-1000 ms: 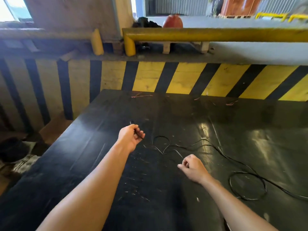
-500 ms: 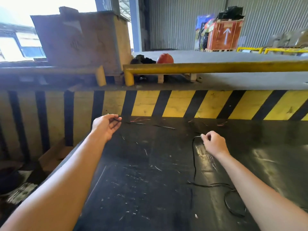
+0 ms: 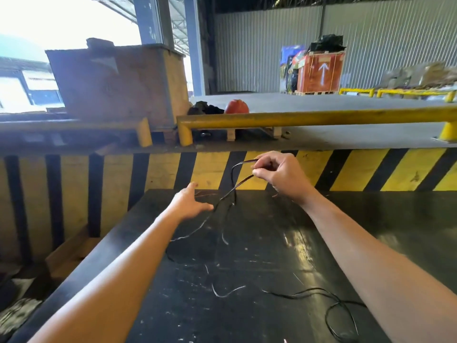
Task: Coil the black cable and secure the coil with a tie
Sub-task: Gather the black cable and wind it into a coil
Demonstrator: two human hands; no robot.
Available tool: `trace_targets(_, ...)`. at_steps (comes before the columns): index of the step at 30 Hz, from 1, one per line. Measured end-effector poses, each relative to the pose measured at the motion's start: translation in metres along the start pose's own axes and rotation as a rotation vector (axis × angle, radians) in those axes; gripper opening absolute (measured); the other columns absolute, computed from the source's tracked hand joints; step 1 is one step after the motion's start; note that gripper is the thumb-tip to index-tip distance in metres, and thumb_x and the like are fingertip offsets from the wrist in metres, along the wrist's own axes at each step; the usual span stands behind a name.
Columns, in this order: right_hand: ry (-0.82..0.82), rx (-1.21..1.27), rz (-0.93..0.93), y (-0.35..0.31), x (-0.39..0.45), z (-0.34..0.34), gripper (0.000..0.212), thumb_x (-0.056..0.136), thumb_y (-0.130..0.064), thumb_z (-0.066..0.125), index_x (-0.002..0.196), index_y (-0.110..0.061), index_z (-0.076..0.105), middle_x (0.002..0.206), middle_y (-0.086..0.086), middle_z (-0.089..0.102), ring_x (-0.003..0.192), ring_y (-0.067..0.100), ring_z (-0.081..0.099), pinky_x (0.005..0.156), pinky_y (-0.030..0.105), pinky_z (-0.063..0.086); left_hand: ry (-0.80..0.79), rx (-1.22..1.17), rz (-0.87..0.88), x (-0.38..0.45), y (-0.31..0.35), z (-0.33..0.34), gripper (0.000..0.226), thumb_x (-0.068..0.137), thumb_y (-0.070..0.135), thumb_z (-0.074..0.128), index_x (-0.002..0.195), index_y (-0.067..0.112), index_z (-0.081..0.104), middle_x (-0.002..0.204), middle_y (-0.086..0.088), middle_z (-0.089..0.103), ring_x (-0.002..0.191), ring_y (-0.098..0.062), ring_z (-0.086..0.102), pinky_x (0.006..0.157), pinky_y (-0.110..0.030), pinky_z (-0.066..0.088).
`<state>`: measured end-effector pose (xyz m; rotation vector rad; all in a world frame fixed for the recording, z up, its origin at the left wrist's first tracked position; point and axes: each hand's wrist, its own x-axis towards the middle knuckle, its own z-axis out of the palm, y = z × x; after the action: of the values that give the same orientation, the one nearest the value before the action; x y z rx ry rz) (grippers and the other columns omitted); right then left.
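Note:
A thin black cable [image 3: 300,295] lies in loose curves on the black table [image 3: 247,323], with one loop at the near right. My right hand [image 3: 282,175] is raised above the table's far edge and pinches a small doubled loop of the cable between thumb and fingers. Two strands drop from that loop to the table. My left hand [image 3: 189,204] is lower and to the left, fingers spread and pointing right. Its fingertips reach one of the hanging strands, but I see no grip on it. No tie is in view.
A yellow and black striped wall [image 3: 346,169] rises right behind the table. Above it runs a yellow guard rail [image 3: 309,118], with a rusty metal box [image 3: 116,82] at the left. The table's left edge drops to a cluttered floor [image 3: 19,313].
My right hand has lifted the cable higher and now holds a doubled loop. My left hand has moved right, toward the hanging strand. The view has tilted upward.

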<state>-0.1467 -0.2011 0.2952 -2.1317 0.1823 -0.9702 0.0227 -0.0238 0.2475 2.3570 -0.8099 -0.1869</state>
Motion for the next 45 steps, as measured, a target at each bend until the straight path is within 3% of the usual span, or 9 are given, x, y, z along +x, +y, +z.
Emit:
trace_targets(3,-0.036,-0.04,-0.086,-0.021,0.005,0.005,0.012,0.083,-0.007,0.065,0.086,-0.009,0.077,0.095,-0.008,0.068,0.092,0.008,0.064,0.076,0.012,0.052,0.033,-0.016,0.309,0.004,0.036,-0.002,0.095,0.069,0.043,0.08,0.148,0.026,0.027,0.153,-0.002,0.036,0.139,-0.023,0.035,0.109,-0.037,0.032)
trace_targets(7,0.008,0.023,-0.115,-0.035,0.007,0.011,0.017,0.086,-0.003,0.06,0.086,-0.009,0.076,0.096,-0.006,0.068,0.092,0.009,0.065,0.076,0.012,0.053,-0.059,-0.146,0.406,0.007,0.059,0.004,0.021,0.085,0.037,0.067,0.102,0.026,0.072,0.106,0.0,0.071,0.101,-0.021,0.064,0.093,-0.034,0.05)
trace_targets(12,0.181,0.139,0.061,-0.021,0.009,-0.013,0.022,0.091,-0.007,0.053,0.082,-0.015,0.071,0.068,0.002,0.066,0.053,0.011,0.062,0.048,0.021,0.049,0.038,-0.278,0.226,0.013,0.038,-0.008,0.024,0.095,0.024,0.052,0.079,0.021,0.069,0.071,-0.002,0.073,0.08,-0.026,0.069,0.086,-0.042,0.053)
trace_targets(16,0.396,0.069,0.143,0.008,0.008,-0.037,0.024,0.089,-0.006,0.054,0.074,-0.02,0.068,0.074,0.0,0.066,0.067,0.013,0.058,0.061,0.027,0.045,0.113,-0.384,0.057,0.012,0.015,-0.031,0.024,0.096,0.022,0.051,0.081,0.016,0.069,0.059,-0.004,0.064,0.07,-0.019,0.061,0.073,-0.034,0.046)
trace_targets(20,-0.05,-0.371,0.381,0.031,0.008,-0.034,0.008,0.084,-0.011,0.064,0.089,-0.016,0.062,0.101,0.011,0.068,0.094,0.024,0.063,0.083,0.039,0.055,-0.01,-0.581,0.008,-0.003,0.03,-0.054,0.027,0.098,0.027,0.048,0.095,0.009,0.068,0.049,-0.003,0.051,0.058,-0.02,0.061,0.066,-0.033,0.053)
trace_targets(25,-0.535,-0.155,0.377,-0.008,0.001,0.017,0.06,0.083,-0.032,0.069,0.135,-0.017,0.042,0.138,0.009,0.051,0.124,0.022,0.052,0.102,0.036,0.043,-0.038,-0.452,0.19,-0.017,0.09,-0.061,0.021,0.096,0.023,0.052,0.09,0.014,0.07,0.051,-0.007,0.043,0.045,-0.018,0.045,0.054,-0.028,0.049)
trace_targets(29,-0.353,0.077,0.207,-0.033,0.001,0.047,0.015,0.095,-0.022,0.049,0.096,-0.015,0.062,0.094,0.004,0.069,0.087,0.014,0.061,0.083,0.031,0.047,0.022,-0.326,0.292,-0.022,0.112,-0.069,0.02,0.094,0.028,0.054,0.09,0.016,0.069,0.049,-0.005,0.049,0.041,-0.014,0.048,0.044,-0.02,0.046)
trace_targets(41,0.246,0.23,0.251,-0.028,0.027,0.005,0.032,0.101,-0.022,0.038,0.105,-0.005,0.064,0.061,0.001,0.049,0.052,0.009,0.044,0.048,0.022,0.035,-0.257,-0.71,-0.036,-0.022,0.036,-0.074,0.035,0.095,0.034,0.052,0.101,0.004,0.069,0.058,-0.005,0.064,0.036,-0.01,0.045,0.057,-0.031,0.054)
trace_targets(45,0.07,-0.082,0.291,-0.016,0.024,0.007,0.034,0.1,-0.022,0.039,0.102,-0.003,0.067,0.06,0.0,0.052,0.057,0.013,0.049,0.054,0.025,0.038,-0.51,-1.08,0.117,-0.037,0.06,-0.087,0.044,0.09,0.041,0.047,0.09,0.006,0.073,0.068,-0.012,0.071,0.053,-0.018,0.067,0.062,-0.034,0.059)
